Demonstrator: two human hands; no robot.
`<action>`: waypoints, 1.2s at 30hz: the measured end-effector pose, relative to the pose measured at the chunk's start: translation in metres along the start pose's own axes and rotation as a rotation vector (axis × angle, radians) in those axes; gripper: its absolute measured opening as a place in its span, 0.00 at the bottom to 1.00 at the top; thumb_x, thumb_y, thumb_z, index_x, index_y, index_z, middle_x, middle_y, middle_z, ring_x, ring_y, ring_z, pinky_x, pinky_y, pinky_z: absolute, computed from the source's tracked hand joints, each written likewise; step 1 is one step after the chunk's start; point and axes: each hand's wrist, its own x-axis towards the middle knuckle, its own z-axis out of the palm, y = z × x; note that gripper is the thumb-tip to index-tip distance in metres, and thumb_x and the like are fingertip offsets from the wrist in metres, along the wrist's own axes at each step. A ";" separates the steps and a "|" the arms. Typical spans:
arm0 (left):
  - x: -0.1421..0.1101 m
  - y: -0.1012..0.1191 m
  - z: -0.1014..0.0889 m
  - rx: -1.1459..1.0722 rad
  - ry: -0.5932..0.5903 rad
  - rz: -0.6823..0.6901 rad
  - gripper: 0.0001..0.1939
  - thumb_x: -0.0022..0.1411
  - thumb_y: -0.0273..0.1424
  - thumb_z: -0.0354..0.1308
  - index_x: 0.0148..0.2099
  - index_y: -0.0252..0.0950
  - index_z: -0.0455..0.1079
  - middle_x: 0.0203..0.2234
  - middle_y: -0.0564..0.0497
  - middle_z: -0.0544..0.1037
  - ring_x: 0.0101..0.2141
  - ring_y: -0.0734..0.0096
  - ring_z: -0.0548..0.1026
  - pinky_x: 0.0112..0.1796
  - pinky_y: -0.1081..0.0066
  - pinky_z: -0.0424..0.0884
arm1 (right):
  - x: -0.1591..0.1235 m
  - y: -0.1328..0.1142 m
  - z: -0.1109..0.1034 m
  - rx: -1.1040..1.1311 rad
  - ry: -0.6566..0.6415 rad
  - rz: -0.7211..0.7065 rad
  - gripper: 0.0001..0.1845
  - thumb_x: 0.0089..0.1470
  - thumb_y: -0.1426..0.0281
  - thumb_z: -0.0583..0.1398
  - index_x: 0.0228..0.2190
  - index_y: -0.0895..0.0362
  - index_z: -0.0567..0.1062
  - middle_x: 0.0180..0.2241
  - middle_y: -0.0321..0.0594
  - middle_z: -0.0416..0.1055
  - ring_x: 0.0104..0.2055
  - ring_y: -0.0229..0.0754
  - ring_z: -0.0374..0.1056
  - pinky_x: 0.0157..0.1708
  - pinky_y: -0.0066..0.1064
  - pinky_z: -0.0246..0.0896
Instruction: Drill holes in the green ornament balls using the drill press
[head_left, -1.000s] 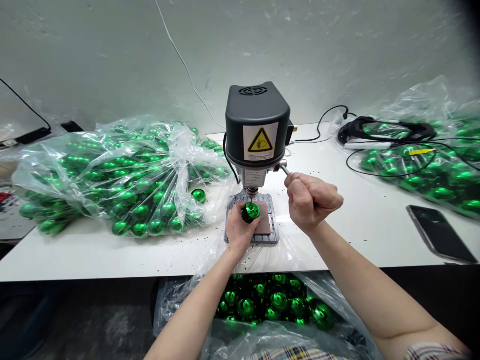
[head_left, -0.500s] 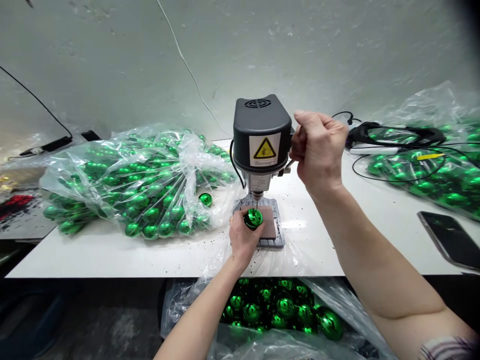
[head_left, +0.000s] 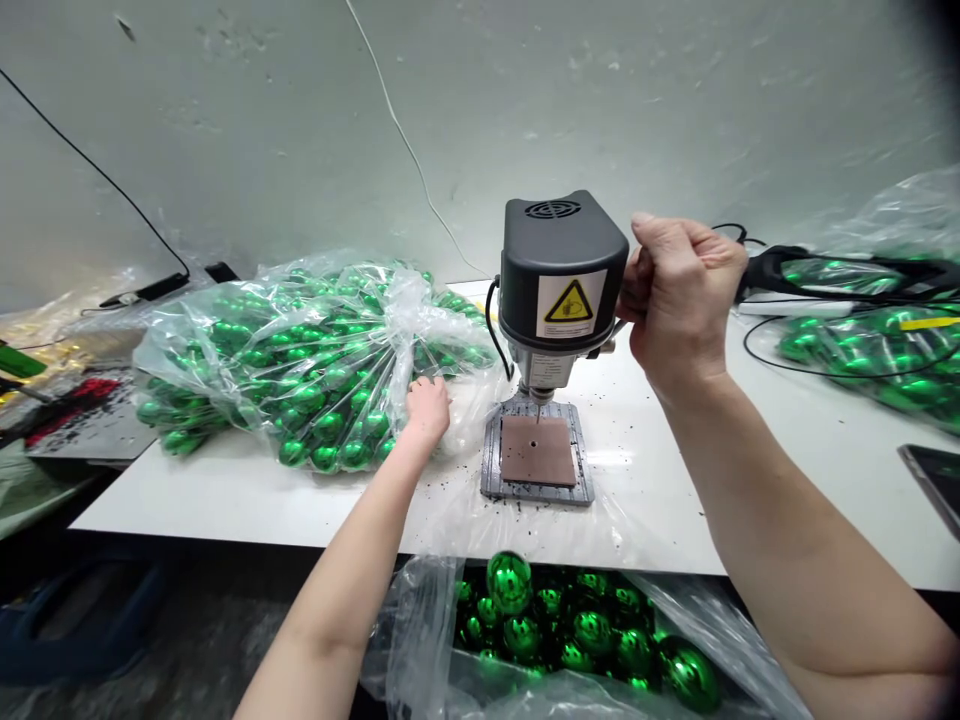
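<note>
A small black bench drill (head_left: 562,270) stands on the white table (head_left: 787,450). Its brown pad (head_left: 537,450) lies bare under the raised bit. My right hand (head_left: 682,300) is a fist round the drill's feed lever, held up beside the motor housing. My left hand (head_left: 427,405) reaches left to the mouth of a clear bag of green shiny balls (head_left: 300,350). Its fingers curl downward and hide whatever is under them. One green ball (head_left: 508,580) sits high above the others in the open bag (head_left: 600,640) hanging below the table's front edge.
Another bag of green balls (head_left: 862,340) lies at the right, with black cables and a black device (head_left: 780,265) on it. A dark phone (head_left: 934,475) lies at the right edge. Dark chips are scattered round the drill base. A white wire runs up the wall.
My left hand took the drilled green ball off the pad, and a ball now appears in the bag below. The hand moved left to the full bag. My right hand raised the lever.
</note>
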 end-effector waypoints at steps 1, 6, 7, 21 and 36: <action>0.010 -0.002 0.003 0.031 -0.034 -0.026 0.13 0.62 0.25 0.60 0.49 0.29 0.70 0.50 0.28 0.73 0.53 0.41 0.71 0.47 0.57 0.69 | 0.000 0.000 0.000 0.001 0.014 0.000 0.24 0.51 0.65 0.65 0.13 0.54 0.60 0.13 0.29 0.51 0.14 0.29 0.45 0.12 0.29 0.35; 0.009 -0.011 0.002 -0.099 -0.006 0.012 0.20 0.57 0.26 0.64 0.52 0.34 0.68 0.46 0.35 0.76 0.48 0.47 0.76 0.44 0.59 0.70 | -0.001 -0.002 0.002 0.012 0.026 -0.017 0.22 0.51 0.68 0.63 0.12 0.53 0.60 0.12 0.29 0.52 0.13 0.29 0.44 0.11 0.31 0.33; 0.002 -0.012 0.000 -0.234 0.036 0.015 0.21 0.56 0.28 0.65 0.52 0.35 0.67 0.43 0.39 0.77 0.45 0.50 0.77 0.43 0.60 0.71 | 0.000 -0.001 0.002 0.011 0.023 -0.023 0.22 0.51 0.68 0.63 0.12 0.53 0.60 0.12 0.28 0.52 0.13 0.29 0.44 0.11 0.31 0.33; -0.077 0.047 0.054 -1.490 -0.048 0.096 0.25 0.44 0.33 0.74 0.43 0.35 0.69 0.38 0.47 0.79 0.39 0.65 0.78 0.43 0.65 0.72 | 0.005 0.006 -0.002 -0.024 -0.056 -0.090 0.30 0.56 0.56 0.63 0.15 0.53 0.53 0.14 0.28 0.47 0.14 0.28 0.42 0.12 0.29 0.38; -0.079 0.072 0.081 -1.589 0.038 0.161 0.27 0.46 0.35 0.74 0.45 0.37 0.67 0.44 0.45 0.79 0.45 0.60 0.79 0.49 0.58 0.74 | 0.002 0.002 0.002 0.021 0.013 -0.086 0.28 0.53 0.62 0.66 0.13 0.53 0.57 0.12 0.28 0.50 0.13 0.28 0.44 0.11 0.30 0.36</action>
